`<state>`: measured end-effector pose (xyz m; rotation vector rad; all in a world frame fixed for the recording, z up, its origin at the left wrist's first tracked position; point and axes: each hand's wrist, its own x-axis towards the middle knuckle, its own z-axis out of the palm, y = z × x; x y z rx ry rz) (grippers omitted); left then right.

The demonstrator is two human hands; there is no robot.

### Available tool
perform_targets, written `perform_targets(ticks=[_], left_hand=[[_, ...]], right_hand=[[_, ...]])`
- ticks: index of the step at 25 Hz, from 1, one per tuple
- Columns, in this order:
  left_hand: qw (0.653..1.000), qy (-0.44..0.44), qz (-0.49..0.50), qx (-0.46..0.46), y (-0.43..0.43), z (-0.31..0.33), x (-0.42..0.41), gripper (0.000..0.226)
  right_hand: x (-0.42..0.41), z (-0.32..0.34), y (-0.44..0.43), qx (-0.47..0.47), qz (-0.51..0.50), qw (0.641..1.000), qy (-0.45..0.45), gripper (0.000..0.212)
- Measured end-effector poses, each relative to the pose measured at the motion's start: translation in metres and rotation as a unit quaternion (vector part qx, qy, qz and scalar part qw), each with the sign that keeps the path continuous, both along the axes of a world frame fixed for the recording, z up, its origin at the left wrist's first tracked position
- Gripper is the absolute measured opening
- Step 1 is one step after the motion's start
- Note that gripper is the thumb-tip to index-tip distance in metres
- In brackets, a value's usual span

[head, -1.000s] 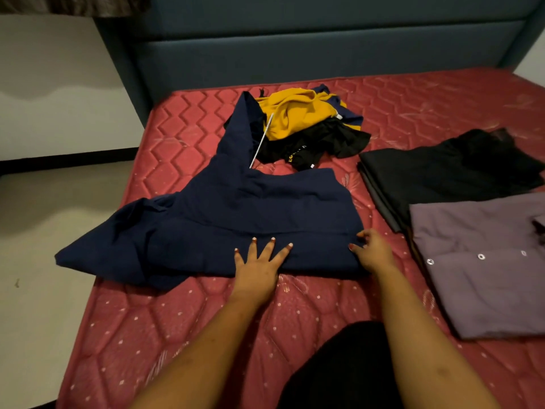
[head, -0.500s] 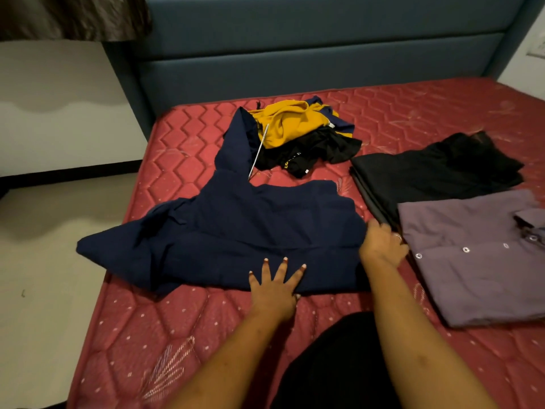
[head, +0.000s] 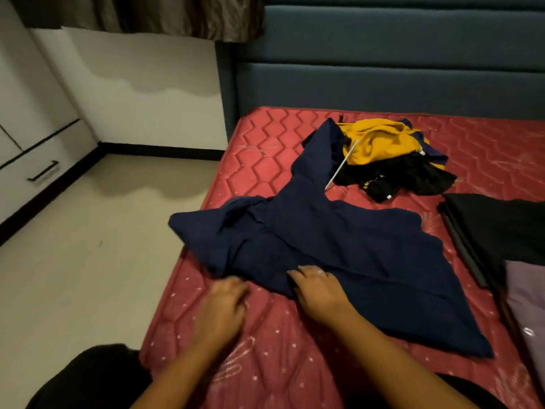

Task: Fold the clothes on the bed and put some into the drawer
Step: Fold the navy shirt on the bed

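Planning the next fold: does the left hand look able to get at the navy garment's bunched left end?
Likely yes: the left hand is beside the navy garment, only bare mattress between it and that end.

Both forearms are bare. They enter from the lower edge and converge as they reach forward.

Left grip (head: 225,302): palm down, fingers curled in toward the palm, knuckles raised. The outline is blurred, so it cannot be determined whether the fingers pinch anything.

Right grip (head: 320,292): palm down, wrist low, fingers (head: 306,273) loosely bent and pointing forward and to the left. The thumb is tucked at the near edge of the palm.

The two grips sit near each other and do not touch.
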<state>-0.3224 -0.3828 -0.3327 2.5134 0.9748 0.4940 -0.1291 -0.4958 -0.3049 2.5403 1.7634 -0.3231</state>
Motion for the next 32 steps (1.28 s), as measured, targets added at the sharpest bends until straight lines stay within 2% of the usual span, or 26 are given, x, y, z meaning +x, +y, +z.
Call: perform_targets(ticks=[2, 3, 4, 5, 7, 9, 12, 14, 17, 20, 21, 23, 25, 27, 29, 31, 32], left_hand=[[0.978, -0.011, 0.185, -0.095, 0.037, 0.01, -0.015, 0.038], [0.956, -0.007, 0.247, -0.16, 0.049, 0.013, -0.014, 0.052], [0.941, -0.006, 0.269, -0.204, 0.06, 0.01, -0.011, 0.064], [0.939, 0.003, 0.268, -0.214, 0.066, 0.008, -0.007, 0.068], [0.946, 0.019, 0.248, -0.205, 0.076, 0.009, -0.001, 0.053], [0.928, -0.059, 0.267, -0.254, 0.087, 0.023, 0.004, 0.035], [0.848, -0.299, 0.28, -0.335, 0.092, 0.056, 0.003, 0.018], [0.801, -0.406, 0.254, -0.358, 0.087, 0.077, -0.001, 0.02], [0.774, -0.487, 0.173, -0.366, 0.082, 0.105, -0.012, 0.023], [0.743, -0.54, 0.087, -0.386, 0.079, 0.127, -0.027, 0.016], [0.735, -0.539, 0.045, -0.408, 0.077, 0.13, -0.033, 0.012], [0.758, -0.493, -0.031, -0.425, 0.073, 0.136, -0.044, 0.013], [0.786, -0.477, -0.047, -0.39, 0.075, 0.139, -0.053, 0.015], [0.77, -0.519, 0.01, -0.37, 0.083, 0.136, -0.061, 0.005], [0.761, -0.521, 0.097, -0.374, 0.096, 0.12, -0.064, 0.018], [0.782, -0.471, 0.15, -0.38, 0.106, 0.101, -0.061, 0.025], [0.797, -0.44, 0.157, -0.383, 0.108, 0.093, -0.057, 0.025]], right_hand=[[-0.03, 0.016, 0.041, 0.058, 0.03, 0.998, 0.001, 0.051], [-0.046, 0.022, 0.06, 0.07, 0.043, 0.996, 0.025, 0.053], [-0.062, 0.024, 0.081, 0.068, 0.043, 0.995, 0.065, 0.055], [-0.075, 0.025, 0.1, 0.053, 0.025, 0.992, 0.112, 0.054], [-0.091, 0.021, 0.132, 0.017, -0.03, 0.98, 0.196, 0.047], [-0.098, 0.015, 0.148, -0.021, -0.087, 0.969, 0.23, 0.053], [-0.101, 0.021, 0.156, -0.039, -0.152, 0.975, 0.159, 0.073], [-0.1, 0.026, 0.155, -0.022, -0.205, 0.97, 0.128, 0.066], [-0.107, 0.033, 0.147, -0.03, -0.246, 0.958, 0.144, 0.057], [-0.129, 0.045, 0.139, -0.02, -0.196, 0.973, 0.121, 0.053], [-0.141, 0.052, 0.136, -0.01, -0.163, 0.976, 0.144, 0.051], [-0.164, 0.068, 0.131, 0.016, -0.08, 0.97, 0.229, 0.051], [-0.167, 0.09, 0.135, 0.035, -0.043, 0.945, 0.322, 0.042], [-0.148, 0.126, 0.149, 0.002, -0.069, 0.919, 0.388, 0.029], [-0.112, 0.163, 0.171, -0.021, -0.122, 0.899, 0.421, 0.027], [-0.071, 0.194, 0.195, 0.079, -0.177, 0.871, 0.452, 0.044], [-0.051, 0.199, 0.204, 0.162, -0.203, 0.839, 0.478, 0.052]])
